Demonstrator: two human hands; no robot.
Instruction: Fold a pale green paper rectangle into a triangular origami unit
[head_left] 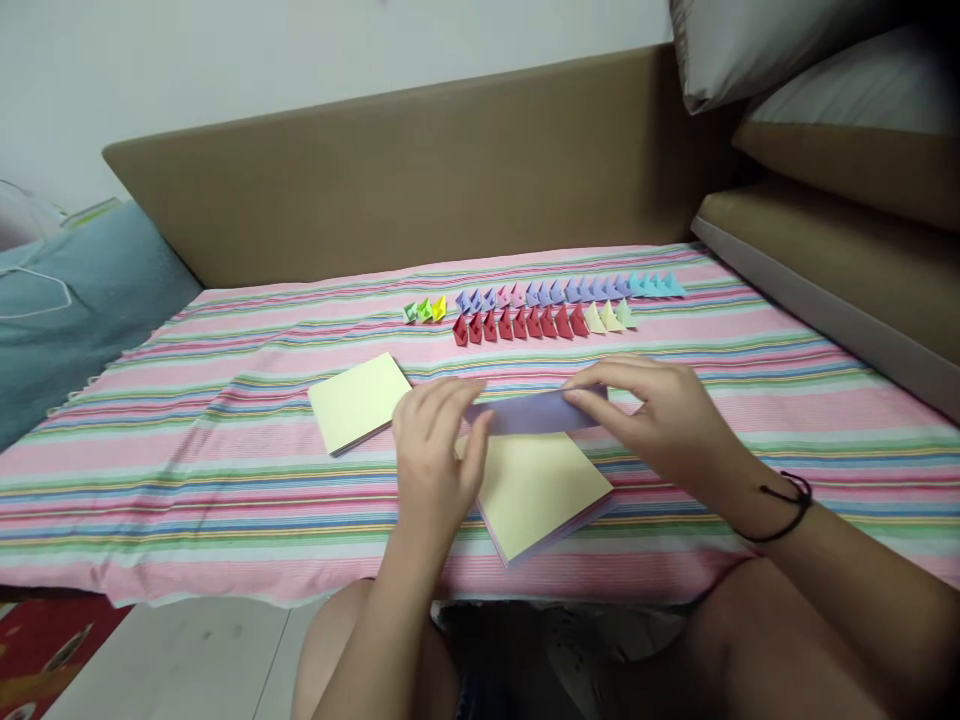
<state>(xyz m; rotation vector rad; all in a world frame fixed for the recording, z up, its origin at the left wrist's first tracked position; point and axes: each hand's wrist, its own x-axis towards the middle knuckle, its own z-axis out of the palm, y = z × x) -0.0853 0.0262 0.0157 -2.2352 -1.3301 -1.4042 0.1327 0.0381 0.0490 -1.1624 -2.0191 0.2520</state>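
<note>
A strip of purple paper (529, 412), apparently folded, is stretched between my two hands. My left hand (439, 440) pinches its left end between thumb and fingers. At the other end, my right hand (645, 400) grips it with thumb and forefinger, a dark cord around the wrist. Just below the strip lies a stack of square paper (544, 490), pale yellow on top, with pink and purple edges showing underneath. Another pale yellow stack (360, 402) rests to the left of my left hand.
Two rows of small folded paper pieces stand farther back, with purple ones (577, 291) behind red ones (520, 324). Green and yellow pieces (424, 311) sit at their left. A striped cloth (247, 440) covers the surface. Behind rises a brown backrest (420, 180); cushions (847, 260) pile up at right.
</note>
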